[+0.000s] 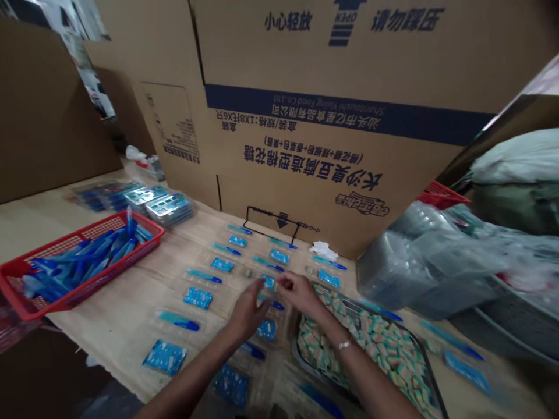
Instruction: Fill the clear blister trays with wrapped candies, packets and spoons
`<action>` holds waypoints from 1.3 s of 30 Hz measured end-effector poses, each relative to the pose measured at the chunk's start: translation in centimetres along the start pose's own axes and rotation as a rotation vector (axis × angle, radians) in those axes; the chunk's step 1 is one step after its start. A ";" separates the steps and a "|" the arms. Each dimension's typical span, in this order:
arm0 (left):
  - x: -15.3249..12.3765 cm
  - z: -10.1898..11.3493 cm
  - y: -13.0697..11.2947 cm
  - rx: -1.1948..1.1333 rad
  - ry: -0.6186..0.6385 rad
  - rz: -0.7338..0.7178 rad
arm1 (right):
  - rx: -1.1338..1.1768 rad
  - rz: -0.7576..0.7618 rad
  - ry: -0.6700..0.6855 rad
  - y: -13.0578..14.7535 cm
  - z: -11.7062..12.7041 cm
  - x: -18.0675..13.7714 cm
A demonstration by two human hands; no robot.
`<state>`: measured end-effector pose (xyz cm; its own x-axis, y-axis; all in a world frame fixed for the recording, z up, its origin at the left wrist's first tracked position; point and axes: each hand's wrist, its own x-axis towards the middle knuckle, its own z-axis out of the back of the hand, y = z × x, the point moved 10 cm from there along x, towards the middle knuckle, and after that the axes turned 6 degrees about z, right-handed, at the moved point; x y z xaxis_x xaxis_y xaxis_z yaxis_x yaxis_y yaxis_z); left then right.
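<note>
Nearest, on R wrist: thin silver bracelet (344, 344). Right of and below R hand (299, 292): 1 shallow metal tray (351, 301), heaped w/ small rectangular wrapped pieces (371, 343) in pastel green/orange/pink, too many to count.

L hand (247, 314) palm down, fingers half curled, tips at a small blue packet (268, 282); grip unclear due to blur. R hand fingertips pinched closed on same packet's right edge. Packet betw. the two hands' fingertips, just over the table.

Around and left of L hand: clear glossy blister trays (194, 311) in rows on pale wood-grain tabletop (122, 314), each w/ a flat speckled blue packet + slim blue pen (179, 320); approx. 9 packets and 10 pens visible.

Far left of L hand: 1 red mesh plastic basket (94, 285), piled w/ loose pens (78, 265), all blue. Beyond basket: approx. 3 stacks of filled packs (168, 206), shiny.

Just beyond R hand: 1 crumpled white tissue (323, 250). Far right of R hand: wrinkled clear plastic bags (419, 262).

Farthest: big brown corrugated cardboard box (332, 87), blue print upside down.
</note>
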<state>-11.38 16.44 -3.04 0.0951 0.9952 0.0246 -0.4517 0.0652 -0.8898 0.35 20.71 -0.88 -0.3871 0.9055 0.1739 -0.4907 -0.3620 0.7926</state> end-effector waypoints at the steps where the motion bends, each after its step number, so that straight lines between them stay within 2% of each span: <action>1: 0.9 0.5 -0.5 0.193 -0.021 -0.049 | -0.007 -0.027 -0.020 -1.0 0.3 1.9; 3: 3.2 0.4 -0.9 0.538 0.006 -0.089 | -0.037 -0.074 -0.057 -2.9 0.8 5.7; 5: 5.8 0.0 -0.3 0.745 0.069 -0.062 | -0.078 -0.123 -0.073 -4.3 0.5 9.1; 7: 8.1 -0.2 0.4 0.823 0.103 -0.040 | -0.121 -0.166 -0.070 -5.3 -0.4 11.6; 10: 10.1 -0.4 1.3 0.845 0.110 -0.055 | -0.177 -0.215 -0.047 -6.5 -2.1 13.6; 14: 10.5 -0.8 2.2 0.855 0.126 -0.076 | -0.240 -0.264 -0.016 -7.9 -3.6 14.1; 19: 10.3 -1.2 2.1 0.848 0.128 -0.082 | -0.309 -0.288 -0.031 -8.6 -3.6 13.6; 24: 10.3 -1.0 0.6 0.937 0.101 -0.179 | -0.299 -0.208 -0.038 -7.1 -3.2 13.9; 27: 10.6 -0.9 -0.3 0.988 0.121 -0.240 | -0.256 -0.137 -0.035 -5.8 -1.8 13.4; 29: 10.8 -1.0 -0.8 0.990 0.140 -0.271 | -0.230 -0.104 -0.057 -5.4 0.5 11.6; 31: 11.1 -1.2 -1.0 0.983 0.150 -0.294 | -0.215 -0.095 -0.093 -5.7 3.9 8.2; 34: 11.7 -1.4 -0.9 0.965 0.155 -0.305 | -0.215 -0.131 -0.137 -6.6 9.1 0.2; 36: 12.0 -1.3 -1.0 0.956 0.150 -0.306 | -0.221 -0.173 -0.164 -6.8 11.7 -6.1; 39: 11.5 -1.1 -2.2 0.946 0.094 -0.313 | -0.217 -0.220 -0.198 -6.4 12.8 -13.9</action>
<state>-8.31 27.64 -1.35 0.3815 0.9161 0.1231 -0.9106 0.3954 -0.1200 18.85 13.26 -0.92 -0.1060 0.9845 0.1395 -0.7080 -0.1732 0.6846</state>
